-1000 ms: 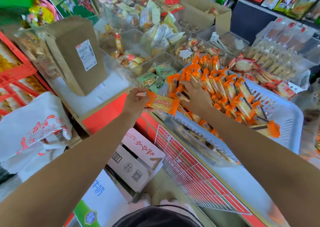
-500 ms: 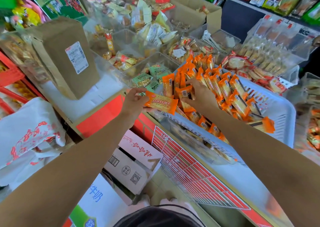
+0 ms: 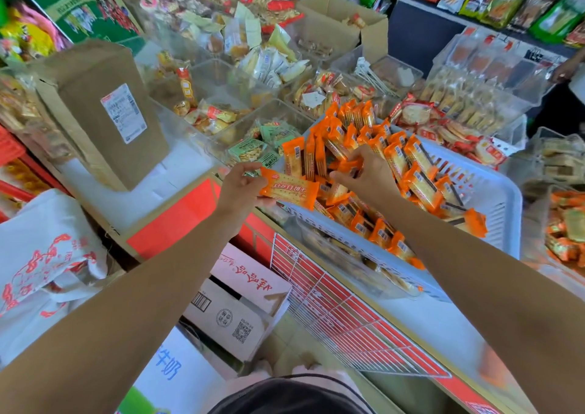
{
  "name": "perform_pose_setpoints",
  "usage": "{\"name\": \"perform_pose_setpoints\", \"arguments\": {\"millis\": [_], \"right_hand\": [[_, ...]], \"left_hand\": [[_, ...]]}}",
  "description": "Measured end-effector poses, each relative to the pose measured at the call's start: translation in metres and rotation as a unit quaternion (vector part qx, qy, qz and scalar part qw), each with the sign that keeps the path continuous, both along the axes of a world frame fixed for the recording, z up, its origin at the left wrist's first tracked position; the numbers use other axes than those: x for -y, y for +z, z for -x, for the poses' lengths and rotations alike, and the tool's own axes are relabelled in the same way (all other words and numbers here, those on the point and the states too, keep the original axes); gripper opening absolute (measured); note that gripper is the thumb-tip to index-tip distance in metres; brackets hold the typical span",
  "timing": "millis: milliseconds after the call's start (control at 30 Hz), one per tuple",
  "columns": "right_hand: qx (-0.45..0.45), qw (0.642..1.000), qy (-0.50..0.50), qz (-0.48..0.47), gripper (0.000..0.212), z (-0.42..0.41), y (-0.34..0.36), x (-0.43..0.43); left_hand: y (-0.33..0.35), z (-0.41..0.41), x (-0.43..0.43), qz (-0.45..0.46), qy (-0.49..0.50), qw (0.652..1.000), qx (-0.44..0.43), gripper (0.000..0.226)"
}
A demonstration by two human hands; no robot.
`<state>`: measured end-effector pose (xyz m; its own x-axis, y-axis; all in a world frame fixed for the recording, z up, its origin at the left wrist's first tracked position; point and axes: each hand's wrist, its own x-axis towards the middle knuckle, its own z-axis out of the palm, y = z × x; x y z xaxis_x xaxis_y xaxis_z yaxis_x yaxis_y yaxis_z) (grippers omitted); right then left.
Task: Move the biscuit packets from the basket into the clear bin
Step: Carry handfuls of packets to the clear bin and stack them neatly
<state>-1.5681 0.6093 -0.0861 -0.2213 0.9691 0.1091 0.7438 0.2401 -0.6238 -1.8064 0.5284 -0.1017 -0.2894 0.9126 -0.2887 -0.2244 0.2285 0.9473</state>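
left hand grips an orange biscuit packet by its end, at the left corner of the white basket. right hand pinches a second packet in the basket's heap.

Bright, even light, colours strong. Soft shadows only. Wide lens bends edges; arms look stretched near bottom. Far shelves beyond hands blurry. White glare on clear bins.
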Motion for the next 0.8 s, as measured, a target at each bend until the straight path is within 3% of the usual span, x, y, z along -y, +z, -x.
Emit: {"name": "perform_pose_setpoints", "arguments": {"millis": [200, 333, 567, 800], "right_hand": [[-0.124, 0.992, 0.021, -0.012, 0.035, -0.012, 0.027, 0.013], [-0.2, 0.977, 0.073, 0.031, 0.039, -0.013, 0.034, 0.036], [-0.137, 0.986, 0.096, 0.022, 0.045, -0.045, 0.021, 0.072], [-0.063, 0.994, 0.087, -0.026, 0.053, -0.113, 0.025, 0.106]], "left_hand": [[0.006, -0.012, -0.001, -0.004, 0.016, 0.999, -0.034, 0.024], [0.015, -0.03, 0.001, -0.017, -0.002, 1.0, -0.024, 0.027], [0.029, -0.072, 0.016, -0.021, -0.057, 0.998, 0.01, 0.033], [0.036, -0.141, 0.035, -0.03, -0.119, 0.992, -0.037, 0.029]]}}
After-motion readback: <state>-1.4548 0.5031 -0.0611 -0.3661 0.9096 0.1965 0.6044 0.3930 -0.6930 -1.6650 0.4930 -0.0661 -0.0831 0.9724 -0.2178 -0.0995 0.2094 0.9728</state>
